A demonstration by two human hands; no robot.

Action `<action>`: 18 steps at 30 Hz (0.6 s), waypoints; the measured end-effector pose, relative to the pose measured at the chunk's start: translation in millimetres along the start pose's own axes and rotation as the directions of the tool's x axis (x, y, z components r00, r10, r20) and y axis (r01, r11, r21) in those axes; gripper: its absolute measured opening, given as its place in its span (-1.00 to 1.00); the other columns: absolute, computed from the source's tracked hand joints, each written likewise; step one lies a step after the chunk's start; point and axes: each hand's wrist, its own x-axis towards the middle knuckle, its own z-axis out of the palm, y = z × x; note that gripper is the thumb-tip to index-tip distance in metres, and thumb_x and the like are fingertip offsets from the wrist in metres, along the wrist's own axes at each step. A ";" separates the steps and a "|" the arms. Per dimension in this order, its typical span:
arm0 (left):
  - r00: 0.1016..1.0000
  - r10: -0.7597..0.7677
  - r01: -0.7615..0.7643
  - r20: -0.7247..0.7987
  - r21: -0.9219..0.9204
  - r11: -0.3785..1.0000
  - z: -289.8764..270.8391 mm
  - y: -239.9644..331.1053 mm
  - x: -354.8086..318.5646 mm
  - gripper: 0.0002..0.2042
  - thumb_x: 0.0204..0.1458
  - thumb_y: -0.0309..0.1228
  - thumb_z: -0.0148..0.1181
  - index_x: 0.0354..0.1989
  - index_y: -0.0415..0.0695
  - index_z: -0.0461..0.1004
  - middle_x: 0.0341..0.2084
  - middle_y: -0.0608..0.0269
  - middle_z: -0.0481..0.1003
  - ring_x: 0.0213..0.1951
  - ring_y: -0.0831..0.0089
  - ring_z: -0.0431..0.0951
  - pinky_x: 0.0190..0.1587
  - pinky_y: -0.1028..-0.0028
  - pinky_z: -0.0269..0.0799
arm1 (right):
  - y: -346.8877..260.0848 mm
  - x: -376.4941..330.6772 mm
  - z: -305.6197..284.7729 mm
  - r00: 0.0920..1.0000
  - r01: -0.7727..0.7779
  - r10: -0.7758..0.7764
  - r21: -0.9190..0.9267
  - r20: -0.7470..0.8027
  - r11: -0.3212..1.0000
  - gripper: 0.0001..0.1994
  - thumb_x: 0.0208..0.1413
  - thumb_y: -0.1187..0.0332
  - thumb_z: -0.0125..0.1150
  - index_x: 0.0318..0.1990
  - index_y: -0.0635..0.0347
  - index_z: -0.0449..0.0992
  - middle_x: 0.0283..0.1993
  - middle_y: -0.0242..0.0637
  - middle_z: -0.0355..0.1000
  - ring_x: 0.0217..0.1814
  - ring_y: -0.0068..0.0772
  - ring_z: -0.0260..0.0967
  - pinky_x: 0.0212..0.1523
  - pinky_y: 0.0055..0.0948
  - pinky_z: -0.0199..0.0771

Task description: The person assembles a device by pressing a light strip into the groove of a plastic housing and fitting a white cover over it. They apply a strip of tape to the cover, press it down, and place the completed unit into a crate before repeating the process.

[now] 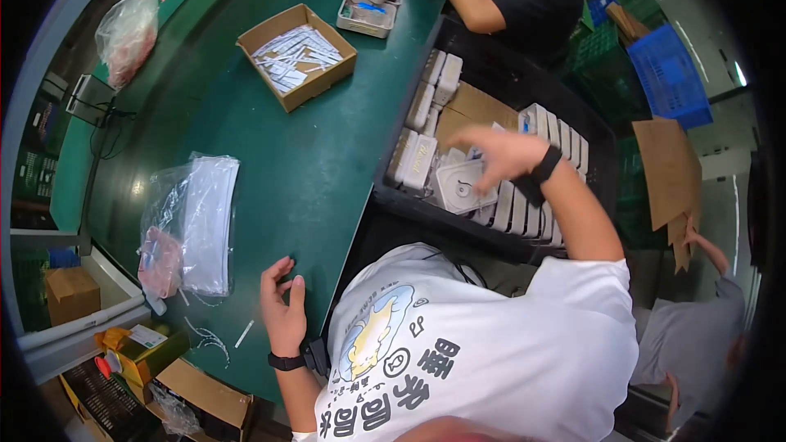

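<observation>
My right hand point(506, 154) reaches over a black crate point(499, 244), its fingers spread and somewhat blurred by motion. Just under the thumb, a pale square case point(464, 186) with a small round mark lies askew on top of the others; whether the thumb touches it I cannot tell. Rows of similar white cases point(415, 160) line the crate's left and right sides. Brown cardboard point(476, 106) shows between them. Over the near edge of the green table point(319, 172), my left hand point(284, 303) hovers half curled, fingers apart, with nothing in it.
On the table stand a cardboard box point(297, 100) of white strips and several metal tins point(368, 16). A plastic-wrapped white stack point(209, 225) lies at left, near a white strip point(245, 334). A co-worker point(536, 8) sits beyond the crate; another person point(696, 344) is at right.
</observation>
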 end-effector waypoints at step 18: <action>0.945 0.080 -0.154 -0.318 -0.216 0.964 53.4 1.5 4.4 -0.43 0.38 -0.35 0.44 0.51 -0.22 0.44 0.37 -0.09 0.53 0.25 0.11 0.61 0.28 0.20 0.55 | -226.7 93.4 132.8 0.903 0.269 -0.227 0.068 -0.366 0.961 0.02 -0.09 0.17 0.77 0.51 0.44 0.38 0.28 0.16 0.49 0.32 0.23 0.53 0.37 -0.07 0.58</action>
